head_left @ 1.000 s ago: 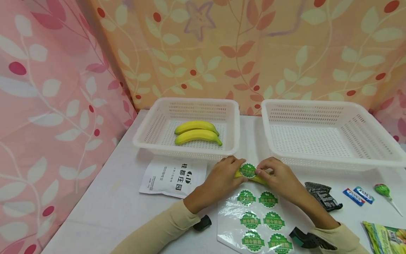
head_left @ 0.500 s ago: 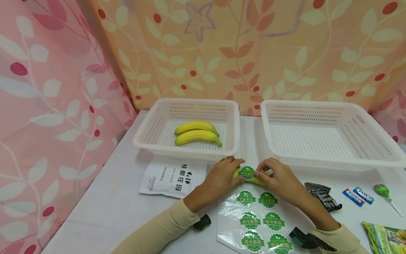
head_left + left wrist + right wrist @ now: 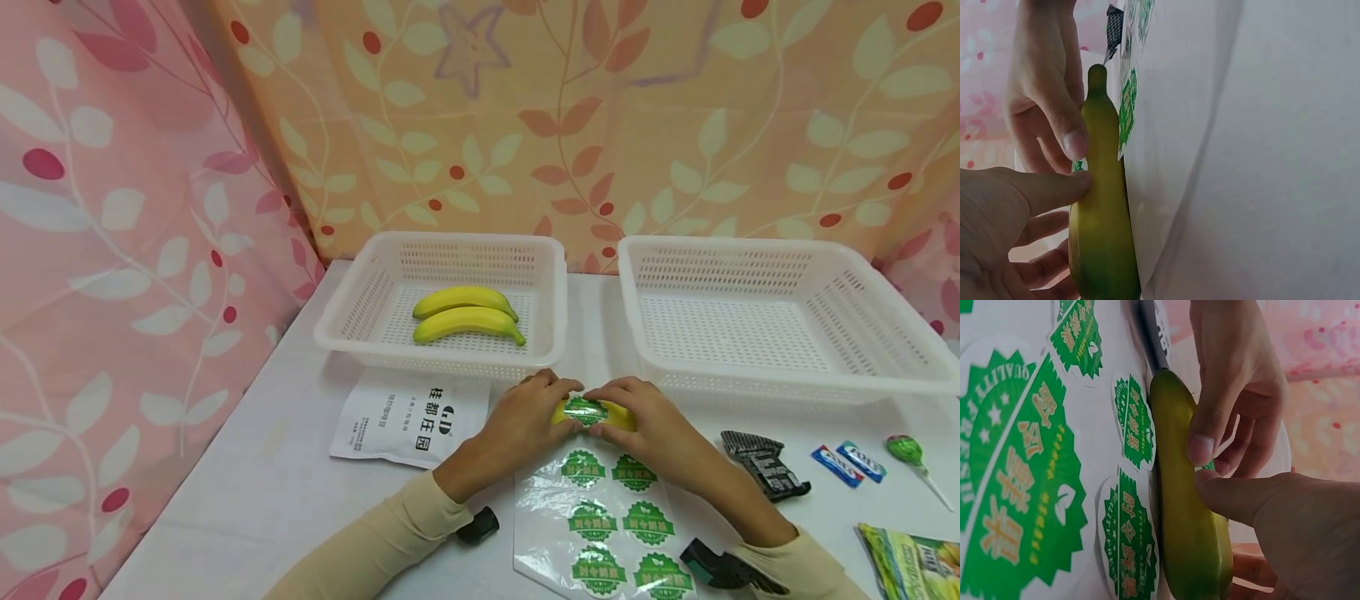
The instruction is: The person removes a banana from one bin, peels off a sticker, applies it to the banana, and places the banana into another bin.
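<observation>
A yellow banana [image 3: 619,417] with green ends lies across the top of the sticker sheet [image 3: 540,517]. On its upper face sits a round green sticker [image 3: 585,411], shiny in the head view and mostly covered by thumbs in the wrist views. My left hand [image 3: 525,421] holds the banana's left part, thumb on the near side and fingers on the far side. From the right, my right hand [image 3: 663,425] grips it likewise, its thumb at the sticker's edge. Both thumbs nearly meet on the banana [image 3: 1182,487] in the right wrist view.
Two more bananas [image 3: 468,323] lie in the left white basket [image 3: 442,360]; another white basket [image 3: 787,379] stands right. A white printed pouch [image 3: 408,421] is left of the hands. To the right are a black packet [image 3: 765,465], small wrapped candies [image 3: 847,463], a lollipop [image 3: 905,450] and a yellow-green bag [image 3: 915,562].
My right hand has gone from pinching the sticker's right edge to spanning the banana, with fingers over the far side. The sticker now lies flatter on the banana. My left hand has barely moved.
</observation>
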Available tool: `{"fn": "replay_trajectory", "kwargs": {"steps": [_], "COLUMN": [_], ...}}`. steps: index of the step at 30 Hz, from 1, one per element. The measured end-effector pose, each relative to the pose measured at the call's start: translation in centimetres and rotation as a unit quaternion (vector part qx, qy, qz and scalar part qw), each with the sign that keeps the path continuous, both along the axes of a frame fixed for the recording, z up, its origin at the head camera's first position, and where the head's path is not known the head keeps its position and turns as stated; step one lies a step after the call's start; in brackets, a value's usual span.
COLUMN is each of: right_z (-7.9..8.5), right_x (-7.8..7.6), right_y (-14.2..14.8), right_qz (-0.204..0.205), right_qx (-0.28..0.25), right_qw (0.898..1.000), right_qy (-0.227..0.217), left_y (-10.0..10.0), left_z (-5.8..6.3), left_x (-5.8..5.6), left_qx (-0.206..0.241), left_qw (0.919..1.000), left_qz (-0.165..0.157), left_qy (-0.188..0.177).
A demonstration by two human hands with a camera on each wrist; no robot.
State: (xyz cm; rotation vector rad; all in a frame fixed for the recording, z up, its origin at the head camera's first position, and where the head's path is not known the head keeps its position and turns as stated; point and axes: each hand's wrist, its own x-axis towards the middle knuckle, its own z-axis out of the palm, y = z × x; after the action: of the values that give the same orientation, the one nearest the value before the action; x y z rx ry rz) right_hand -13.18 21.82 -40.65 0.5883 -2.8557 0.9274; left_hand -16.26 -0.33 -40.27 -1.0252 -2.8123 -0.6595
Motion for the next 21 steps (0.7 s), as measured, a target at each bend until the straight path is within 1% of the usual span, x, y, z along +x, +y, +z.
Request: {"fn": "replay_trajectory", "kwargs": {"steps": [5, 12, 16, 18, 21], "right_z": [-0.22, -0.13, 0.14, 0.25, 0.39], "right_x": [0.04, 0.27, 0.43, 0.45, 0.43], "right_y": [-0.22, -0.54, -0.70, -0.72, -0.63], "right_qz": [-0.014, -0.024, -0.022, -0.021, -0.017], "right_qx": [0.012, 0.051, 0.069, 0.075, 0.078], "right_qw": [1.000, 0.998, 0.997, 0.997, 0.997], "right_qy": [0.004, 0.009, 0.010, 0.009, 0.008], "left_y": [0.04, 0.15, 0.19, 0.15, 0.02], "left_z": [-0.01, 0.03, 0.03, 0.04, 0.08], "left_x": [-0.02, 0.02, 0.00, -0.02, -0.07], "left_qx": [-0.008, -0.019, -0.030, -0.031, -0.029], "left_qw": [0.9999, 0.9997, 0.9991, 0.9991, 0.9994], "left_qz": [-0.001, 0.008, 0.005, 0.002, -0.002], "left_qy": [0.008, 0.013, 0.030, 0.030, 0.020]}}
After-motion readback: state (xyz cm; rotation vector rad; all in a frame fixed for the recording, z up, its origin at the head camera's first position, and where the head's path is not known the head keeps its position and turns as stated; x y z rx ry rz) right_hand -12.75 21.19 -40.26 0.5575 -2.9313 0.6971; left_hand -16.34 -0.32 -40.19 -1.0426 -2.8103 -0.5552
